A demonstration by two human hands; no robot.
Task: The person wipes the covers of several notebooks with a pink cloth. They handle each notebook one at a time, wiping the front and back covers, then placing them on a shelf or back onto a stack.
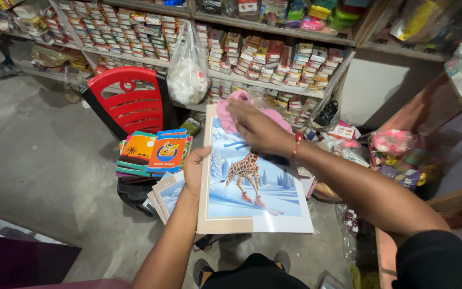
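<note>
Left hand fingers pinch picture board at 9 o'clock; right hand fingers press pink cloth; bag holds white items.

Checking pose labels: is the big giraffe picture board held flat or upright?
Roughly flat, face up. The large cardboard-backed giraffe picture board shows its full printed face to the head camera; left hand grips its left edge, right hand presses a pink cloth on top.

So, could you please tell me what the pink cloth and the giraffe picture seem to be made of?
Pink cloth: soft fabric, likely fleece or microfibre; it bunches under the right hand.
Giraffe picture: stiff board, probably glossy; it stays flat, gripped at one edge by the left hand.
</note>
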